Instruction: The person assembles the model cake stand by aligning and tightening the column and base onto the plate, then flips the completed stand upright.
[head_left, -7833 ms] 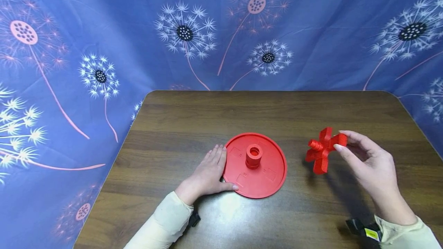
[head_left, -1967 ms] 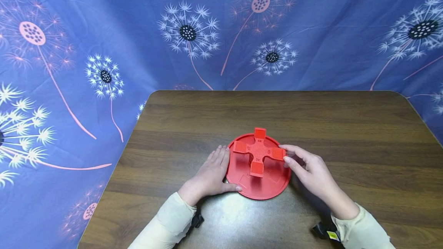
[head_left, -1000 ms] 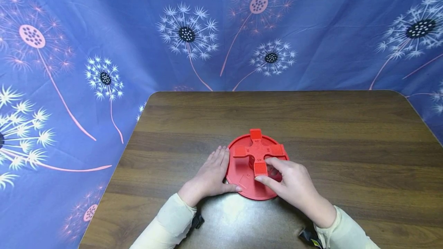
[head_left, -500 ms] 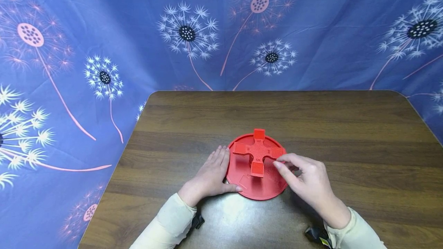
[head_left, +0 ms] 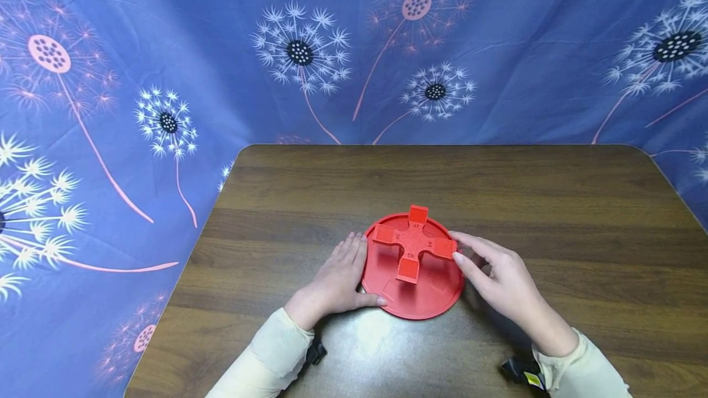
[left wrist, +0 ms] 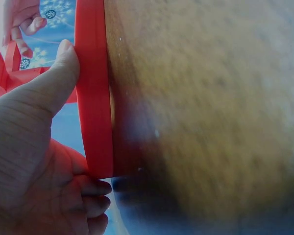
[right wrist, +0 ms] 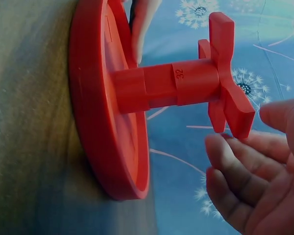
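Observation:
In the head view a round red plate (head_left: 413, 307) with a raised rim lies on the table. From its middle rises a red post (right wrist: 159, 84), best seen in the right wrist view. On top sits a red cross-shaped knob (head_left: 413, 242) with four arms and small numbers; its threaded stem is hidden. My left hand (head_left: 332, 281) rests along the plate's left edge, fingers straight and thumb over the rim. My right hand (head_left: 500, 278) pinches the end of the knob's right arm between thumb and fingers.
The brown wooden table (head_left: 310, 189) extends behind and to both sides of the plate. A blue cloth with dandelion prints (head_left: 354, 48) hangs behind it and along the left side. Black wrist straps (head_left: 517, 372) sit at both cuffs.
The knob, earlier held off to the right, came onto the post. Since then it has turned clockwise, with my right hand swinging to the front arm and back right. My left hand stays put.

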`<move>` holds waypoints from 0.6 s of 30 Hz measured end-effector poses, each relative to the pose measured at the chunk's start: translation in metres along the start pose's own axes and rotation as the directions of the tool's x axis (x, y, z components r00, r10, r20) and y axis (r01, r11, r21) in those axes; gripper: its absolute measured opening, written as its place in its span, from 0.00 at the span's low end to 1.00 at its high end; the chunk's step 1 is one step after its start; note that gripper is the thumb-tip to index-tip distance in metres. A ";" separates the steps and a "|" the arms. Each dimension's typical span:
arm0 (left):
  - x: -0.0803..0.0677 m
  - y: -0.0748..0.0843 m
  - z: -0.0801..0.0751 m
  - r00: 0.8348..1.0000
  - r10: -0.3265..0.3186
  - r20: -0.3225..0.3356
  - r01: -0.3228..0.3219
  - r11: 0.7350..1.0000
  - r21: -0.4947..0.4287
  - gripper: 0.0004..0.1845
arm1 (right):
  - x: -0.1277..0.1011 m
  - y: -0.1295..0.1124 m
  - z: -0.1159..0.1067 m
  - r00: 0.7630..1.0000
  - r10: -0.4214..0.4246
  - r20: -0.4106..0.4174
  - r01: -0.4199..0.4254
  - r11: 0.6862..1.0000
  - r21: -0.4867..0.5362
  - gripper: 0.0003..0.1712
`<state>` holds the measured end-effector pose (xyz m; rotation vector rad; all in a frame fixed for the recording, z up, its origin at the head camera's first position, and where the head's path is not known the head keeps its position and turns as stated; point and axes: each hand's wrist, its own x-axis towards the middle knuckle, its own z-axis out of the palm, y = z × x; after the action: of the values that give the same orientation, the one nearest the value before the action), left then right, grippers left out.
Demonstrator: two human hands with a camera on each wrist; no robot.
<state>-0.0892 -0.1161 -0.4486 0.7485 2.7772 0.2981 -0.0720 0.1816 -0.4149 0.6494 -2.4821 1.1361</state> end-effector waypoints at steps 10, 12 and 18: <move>-0.001 0.000 -0.001 1.000 0.013 -0.021 -0.012 1.000 0.001 0.63 | -0.006 -0.002 0.010 0.997 0.021 0.070 -0.028 0.996 0.090 0.25; -0.001 0.000 -0.001 1.000 0.011 -0.022 -0.011 1.000 0.000 0.63 | -0.007 -0.005 0.012 0.996 0.020 0.083 -0.027 0.995 0.093 0.25; -0.001 0.001 -0.001 1.000 0.003 -0.011 -0.003 1.000 0.001 0.63 | -0.006 -0.013 0.019 0.997 -0.010 0.075 0.008 1.000 0.022 0.24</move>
<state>-0.0881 -0.1159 -0.4471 0.7542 2.7870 0.3019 -0.0619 0.1610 -0.4214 0.7218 -2.5299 1.1573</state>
